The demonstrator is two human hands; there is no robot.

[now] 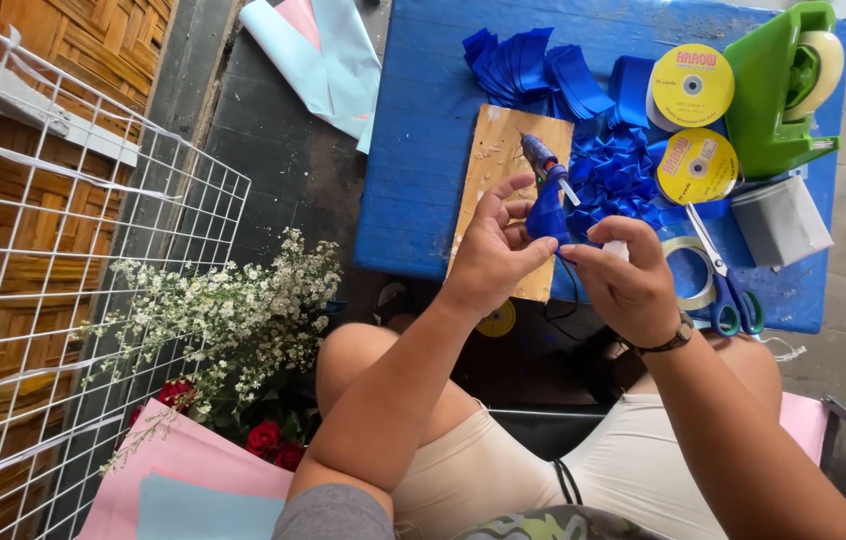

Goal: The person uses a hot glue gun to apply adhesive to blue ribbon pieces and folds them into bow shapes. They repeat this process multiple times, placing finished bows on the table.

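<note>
Pinching blue ribbon (547, 215), left hand (493, 255) meets right hand (628, 285), its fingers curled.

lower part of blue glue gun (546, 200) hidden behind left hand (493, 255), small clear piece in right hand (628, 285) too small to tell, pink paper (183, 470) cut off by bottom edge

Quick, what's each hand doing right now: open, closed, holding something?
Left hand: closed on a folded blue ribbon piece.
Right hand: pinched on the same ribbon piece; exact grip cannot be told.
</note>
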